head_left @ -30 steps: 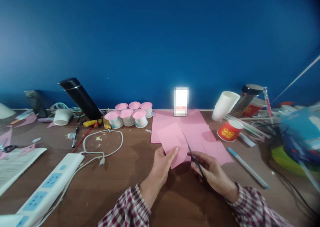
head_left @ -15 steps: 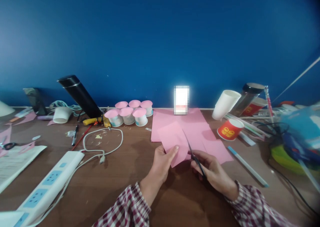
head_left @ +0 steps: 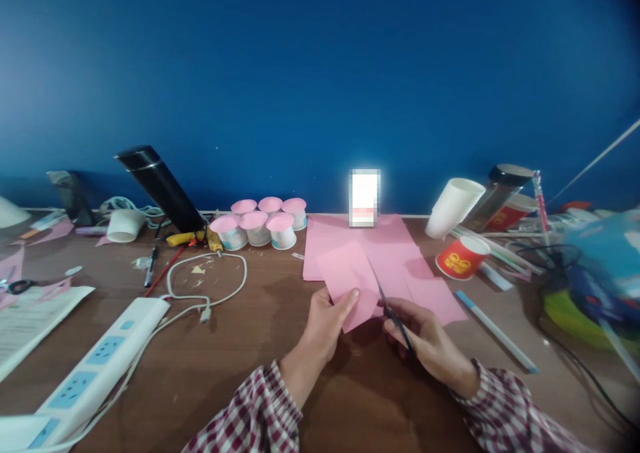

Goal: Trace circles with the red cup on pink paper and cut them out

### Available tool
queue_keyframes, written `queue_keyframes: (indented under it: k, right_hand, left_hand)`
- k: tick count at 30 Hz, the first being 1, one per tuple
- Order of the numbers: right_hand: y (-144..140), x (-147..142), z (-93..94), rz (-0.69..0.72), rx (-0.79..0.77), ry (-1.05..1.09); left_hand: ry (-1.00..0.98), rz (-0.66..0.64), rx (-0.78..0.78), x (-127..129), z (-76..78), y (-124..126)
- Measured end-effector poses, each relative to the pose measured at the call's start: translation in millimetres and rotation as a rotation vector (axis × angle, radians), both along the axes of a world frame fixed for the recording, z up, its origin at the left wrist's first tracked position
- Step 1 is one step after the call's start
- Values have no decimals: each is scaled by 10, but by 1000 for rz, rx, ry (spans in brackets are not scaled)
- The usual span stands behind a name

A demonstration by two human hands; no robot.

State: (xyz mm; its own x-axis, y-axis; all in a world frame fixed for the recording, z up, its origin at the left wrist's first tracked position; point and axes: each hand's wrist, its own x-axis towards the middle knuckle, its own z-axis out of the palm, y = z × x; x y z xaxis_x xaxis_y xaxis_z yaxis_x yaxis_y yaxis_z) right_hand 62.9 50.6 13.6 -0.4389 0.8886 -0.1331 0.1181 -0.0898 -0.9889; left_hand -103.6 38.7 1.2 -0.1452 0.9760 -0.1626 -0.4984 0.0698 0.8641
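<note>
My left hand (head_left: 327, 323) pinches a small piece of pink paper (head_left: 347, 273), thumb on top and fingers hidden beneath. In my right hand (head_left: 425, 340) is a pair of dark scissors (head_left: 397, 323). Their blades lie along the right edge of the paper, pointing away from me; whether the blades are parted I cannot tell. Behind and below the held piece, larger pink sheets (head_left: 395, 240) lie on the brown table (head_left: 225, 373).
Several small cups with pink tops (head_left: 257, 228) stand at the back. A red cup (head_left: 463, 256), a white cup (head_left: 454, 206) and a marker (head_left: 495, 330) are on the right. Leftward are a power strip (head_left: 105, 366), a white cable (head_left: 245, 283) and a black flask (head_left: 160, 186).
Almost nothing differs. The view has shifted very slightly; both hands, the paper and the scissors keep nearly the same pose.
</note>
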Motion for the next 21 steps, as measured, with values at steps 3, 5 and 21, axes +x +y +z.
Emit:
queue_keyframes:
  k: [3,5,21]
  right_hand:
    - [3,-7,28,-8,0,-11]
    - [3,-12,42,-16,-1,-17]
    - [11,-7,73,-27,9,-38]
  left_hand:
    - [3,3,-1,-1,8,-3]
    - [5,4,0,0,13,-2]
    - [-22,17,-2,-2,-5,7]
